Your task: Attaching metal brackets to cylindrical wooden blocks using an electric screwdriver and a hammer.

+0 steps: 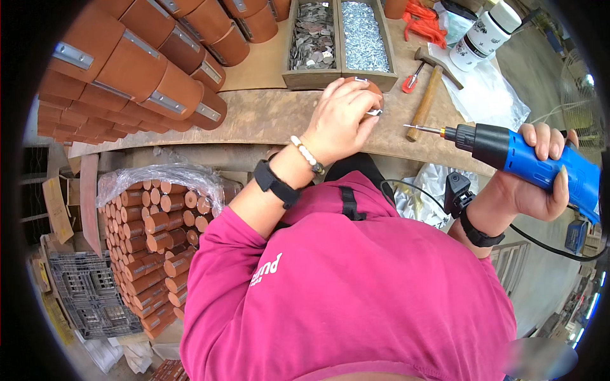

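At the bench's front edge, my left hand (pixel 340 120) is closed over a terracotta-coloured cylinder (pixel 363 84). Most of the cylinder lies hidden under the fingers, and a small shiny metal piece (pixel 375 112) shows by the fingertips. My right hand (pixel 540 184) grips a blue and black electric screwdriver (pixel 524 155), held off to the right. Its thin bit points left toward the cylinder, apart from it.
Beyond my left hand stands a wooden box (pixel 311 79) of grey metal pieces and silvery screws. A hammer (pixel 427 95), a red-handled tool (pixel 412 81) and white canisters (pixel 486 35) lie right. Stacked cylinders (pixel 133 63) crowd the left; more (pixel 159 235) fill a plastic-lined container below.
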`<action>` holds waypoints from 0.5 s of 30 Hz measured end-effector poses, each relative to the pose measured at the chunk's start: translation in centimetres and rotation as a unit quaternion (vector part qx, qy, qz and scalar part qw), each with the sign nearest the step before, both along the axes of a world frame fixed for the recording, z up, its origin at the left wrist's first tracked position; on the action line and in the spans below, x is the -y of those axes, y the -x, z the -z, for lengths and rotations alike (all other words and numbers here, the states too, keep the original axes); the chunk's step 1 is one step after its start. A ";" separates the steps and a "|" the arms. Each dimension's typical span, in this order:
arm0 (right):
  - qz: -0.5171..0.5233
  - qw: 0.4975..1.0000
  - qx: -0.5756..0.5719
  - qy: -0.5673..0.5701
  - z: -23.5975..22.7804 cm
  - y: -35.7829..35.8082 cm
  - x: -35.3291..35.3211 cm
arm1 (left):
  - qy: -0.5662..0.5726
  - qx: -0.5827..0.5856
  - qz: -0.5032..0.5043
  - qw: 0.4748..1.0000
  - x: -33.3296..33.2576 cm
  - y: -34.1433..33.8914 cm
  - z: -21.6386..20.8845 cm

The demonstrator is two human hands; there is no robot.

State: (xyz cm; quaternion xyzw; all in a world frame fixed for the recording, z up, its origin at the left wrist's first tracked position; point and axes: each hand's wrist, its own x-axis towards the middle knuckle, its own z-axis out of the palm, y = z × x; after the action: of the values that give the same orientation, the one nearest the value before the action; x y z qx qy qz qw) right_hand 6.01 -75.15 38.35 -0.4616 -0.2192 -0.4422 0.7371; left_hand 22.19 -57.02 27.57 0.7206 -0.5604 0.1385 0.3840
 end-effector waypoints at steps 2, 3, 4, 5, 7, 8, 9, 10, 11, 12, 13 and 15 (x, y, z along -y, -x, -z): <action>-0.003 1.000 -0.003 -0.004 0.0 -0.2 -0.1 | 0.000 -0.008 -0.021 1.000 0.2 0.9 -0.4; -0.007 1.000 -0.008 -0.010 0.1 -0.5 -0.3 | 0.005 -0.011 -0.068 0.998 0.1 1.6 -0.9; -0.010 1.000 -0.009 -0.010 0.2 -0.7 -0.5 | 0.009 -0.015 -0.115 0.993 0.0 2.1 -1.2; -0.016 1.000 -0.006 -0.011 0.3 -1.1 -0.6 | -0.001 -0.008 -0.149 0.989 0.1 2.6 -1.1; -0.041 0.999 -0.002 -0.017 0.5 -1.7 -1.2 | -0.036 0.000 -0.164 0.986 0.0 2.9 -0.7; -0.025 0.999 -0.010 -0.030 0.5 -1.4 -1.1 | -0.069 0.008 -0.171 0.983 0.1 3.1 -0.3; -0.019 0.999 -0.016 -0.045 0.4 -1.1 -1.1 | -0.044 0.034 -0.171 0.984 0.2 2.8 0.9; -0.022 0.998 -0.018 -0.058 0.7 -0.6 -0.4 | -0.004 0.056 -0.165 0.985 0.3 2.5 1.4; -0.002 0.997 -0.034 -0.074 1.0 -0.7 0.7 | -0.010 0.083 -0.161 0.983 -0.1 2.3 1.5; -0.011 0.997 -0.024 -0.078 1.6 -0.6 1.5 | -0.015 0.102 -0.152 0.983 -0.5 2.0 1.6; 0.016 0.995 -0.043 -0.089 1.1 0.2 2.1 | 0.021 0.100 -0.143 0.984 -0.6 1.9 1.4; 0.019 0.997 -0.040 -0.071 1.5 0.8 3.2 | 0.041 0.091 -0.114 0.988 -1.6 1.4 1.7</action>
State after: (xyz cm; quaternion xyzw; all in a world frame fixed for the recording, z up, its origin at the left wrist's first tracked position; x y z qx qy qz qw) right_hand 5.25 -78.40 36.85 -0.4295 -0.1490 -0.4513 0.7678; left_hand 20.74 -55.41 25.90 0.7480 -0.5009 0.2694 0.3420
